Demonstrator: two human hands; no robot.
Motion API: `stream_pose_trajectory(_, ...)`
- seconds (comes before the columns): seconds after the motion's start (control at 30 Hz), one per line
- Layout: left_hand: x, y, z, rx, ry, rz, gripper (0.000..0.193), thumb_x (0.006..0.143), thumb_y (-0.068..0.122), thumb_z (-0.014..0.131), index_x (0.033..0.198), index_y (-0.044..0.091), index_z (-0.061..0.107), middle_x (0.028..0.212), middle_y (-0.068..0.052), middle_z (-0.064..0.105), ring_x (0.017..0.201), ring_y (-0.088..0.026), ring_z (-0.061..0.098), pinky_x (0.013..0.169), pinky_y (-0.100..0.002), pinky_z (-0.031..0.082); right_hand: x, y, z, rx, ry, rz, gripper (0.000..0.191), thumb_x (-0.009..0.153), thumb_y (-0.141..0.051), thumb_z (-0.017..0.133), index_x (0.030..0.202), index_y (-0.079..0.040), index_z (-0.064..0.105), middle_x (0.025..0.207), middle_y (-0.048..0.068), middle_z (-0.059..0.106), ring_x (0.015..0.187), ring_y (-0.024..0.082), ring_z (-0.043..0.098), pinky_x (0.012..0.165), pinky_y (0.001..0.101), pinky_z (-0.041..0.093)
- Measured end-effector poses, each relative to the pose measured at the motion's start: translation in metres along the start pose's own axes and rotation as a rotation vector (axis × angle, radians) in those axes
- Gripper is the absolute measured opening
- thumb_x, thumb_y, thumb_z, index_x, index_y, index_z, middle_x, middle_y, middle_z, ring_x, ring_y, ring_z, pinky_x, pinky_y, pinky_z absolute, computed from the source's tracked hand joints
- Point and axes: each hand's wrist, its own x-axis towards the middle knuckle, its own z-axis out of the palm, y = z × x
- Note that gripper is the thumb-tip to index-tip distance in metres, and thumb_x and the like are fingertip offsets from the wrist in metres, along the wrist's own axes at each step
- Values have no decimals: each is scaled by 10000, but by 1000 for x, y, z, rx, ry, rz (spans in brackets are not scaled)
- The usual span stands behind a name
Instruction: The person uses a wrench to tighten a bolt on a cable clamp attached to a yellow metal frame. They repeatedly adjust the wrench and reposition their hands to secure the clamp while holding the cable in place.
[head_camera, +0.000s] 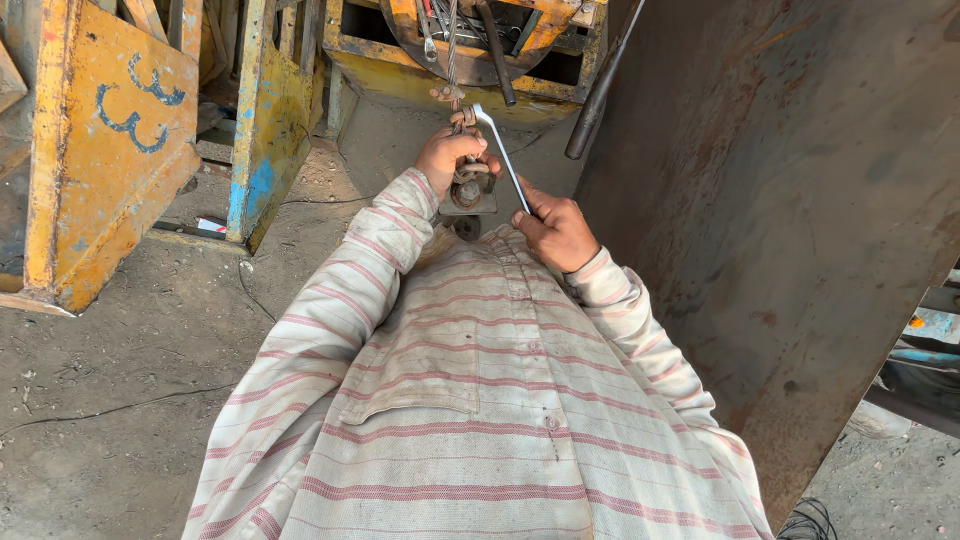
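My left hand (452, 153) grips a rusty clamp fitting (468, 185) at the lower end of a steel wire rope (452, 45) that runs up to a round yellow drum. In my right hand (556, 232) is a slim silver wrench (498, 148), its head up against the fitting near my left fingers. Both arms are in striped pink and white sleeves, and my shirt front fills the lower middle of the view.
A big rusty steel plate (790, 200) slopes along the right. A yellow metal frame (100, 150) with blue paint marks stands at left, and a yellow post (262, 120) beside it. A dark bar (598, 90) leans by the drum. The dirt floor (130, 380) has a thin cable.
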Motion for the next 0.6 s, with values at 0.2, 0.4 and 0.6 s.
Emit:
stream_pose_trajectory(0.2,0,1,4,-54,-39,-50,134,882,181,606,848,51,604,821,-206,740,762,-272,748,711,-365,591,0,-9,-7,-84,-85,-48,576,993,-70,609,1544,-46,442,618,-27,550,505,30,499,492,237,452)
stream_pose_trajectory(0.4,-2,3,9,-91,-25,-88,159,899,194,617,877,38,627,858,-204,738,791,-272,729,731,-346,580,-6,6,-6,28,-74,29,602,1004,-75,603,1579,-80,426,713,2,586,539,67,517,512,268,463)
stream_pose_trajectory(0.6,-9,8,9,-177,-68,-138,161,893,234,602,900,73,609,810,-170,702,802,-284,747,645,-311,519,0,33,5,-208,31,-422,632,1042,-34,598,1619,-88,347,914,-3,669,770,77,623,744,261,531)
